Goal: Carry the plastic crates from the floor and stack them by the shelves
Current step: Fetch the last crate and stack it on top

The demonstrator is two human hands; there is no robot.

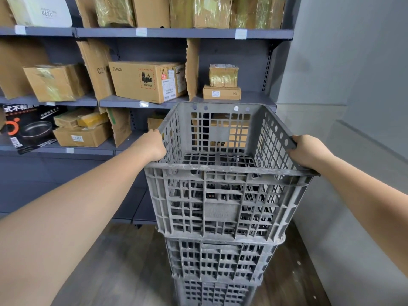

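Observation:
A grey slatted plastic crate (223,206) is the top one of a stack in front of the shelves. My left hand (152,145) grips its left rim and my right hand (309,151) grips its right rim. Under it sits a second grey crate (218,261), and a third crate (212,293) shows at the bottom edge of the view. The top crate is empty, and its base seems to rest on the crate below, though I cannot tell whether it is fully seated.
Dark metal shelves (183,33) hold several cardboard boxes, among them a large Pico box (148,81) and two small parcels (223,85). A grey wall (353,85) stands close on the right. The floor is wood-patterned (123,261).

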